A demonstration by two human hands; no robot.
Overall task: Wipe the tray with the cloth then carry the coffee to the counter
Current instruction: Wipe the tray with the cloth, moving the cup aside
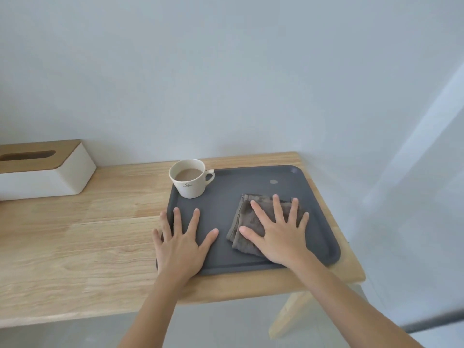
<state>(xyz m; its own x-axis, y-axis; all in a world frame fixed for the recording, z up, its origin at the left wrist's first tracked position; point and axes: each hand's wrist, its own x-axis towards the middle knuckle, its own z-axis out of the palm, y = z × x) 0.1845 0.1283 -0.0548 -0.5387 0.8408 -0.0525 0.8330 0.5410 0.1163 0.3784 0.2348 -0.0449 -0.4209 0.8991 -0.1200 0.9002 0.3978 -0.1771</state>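
Right hand (278, 237) flat, fingers spread, pressing cloth (244, 222) on tray (324, 237), lower centre. Grey spot (273, 182) lies up-frame of it. Left hand (182, 243) splayed, bracing tray's left edge; coffee (189, 178) upper-left corner.

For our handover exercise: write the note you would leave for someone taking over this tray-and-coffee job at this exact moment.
Left hand: flat and open on the tray's near left corner, holding nothing.
Right hand: spread flat, pressing the cloth onto the tray, no closed grip.
Cup: full of coffee, upright on the tray's far left corner, untouched.
A small spot shows near the far right corner.
Done: cloth is on the tray, in place for wiping.
Left: wipe that spot, then carry the coffee to the counter.
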